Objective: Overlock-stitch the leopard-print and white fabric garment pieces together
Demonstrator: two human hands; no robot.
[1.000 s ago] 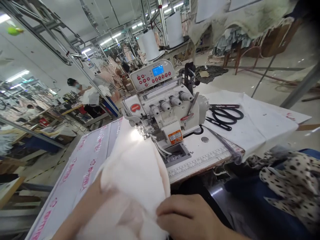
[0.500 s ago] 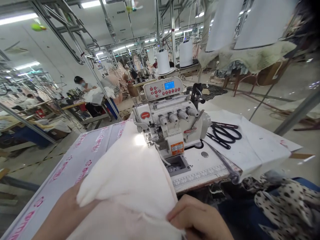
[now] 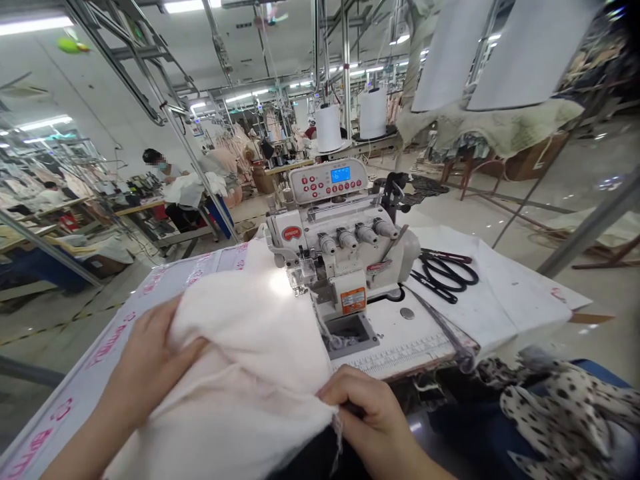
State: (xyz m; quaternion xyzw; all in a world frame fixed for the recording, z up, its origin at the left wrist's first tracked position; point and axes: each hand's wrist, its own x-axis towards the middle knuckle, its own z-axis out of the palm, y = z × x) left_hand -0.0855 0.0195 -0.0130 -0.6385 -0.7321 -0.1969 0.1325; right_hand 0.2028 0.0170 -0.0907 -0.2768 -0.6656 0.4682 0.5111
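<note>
A pale cream fabric piece (image 3: 250,333) drapes from the needle area of the overlock sewing machine (image 3: 340,233) down toward my body. My left hand (image 3: 155,353) grips a fold at its left side, thumb on top and the other fingers partly hidden behind the cloth. At the lower right, my right hand (image 3: 370,413) pinches the fabric's edge between thumb and curled fingers, below the machine's ruler strip (image 3: 400,357). The machine's lamp lights the cloth beside the presser foot, and the far end of the fabric lies there.
Black-handled scissors (image 3: 445,273) lie on the white table covering right of the machine. White thread cones (image 3: 327,127) stand behind it. Spotted fabric (image 3: 560,413) hangs at the lower right. A co-worker (image 3: 163,167) sits at another table at the back left.
My left hand has moved up and away from me, lifting the fabric fold with it. My right hand has risen slightly and shifted left, still pinching the edge.
</note>
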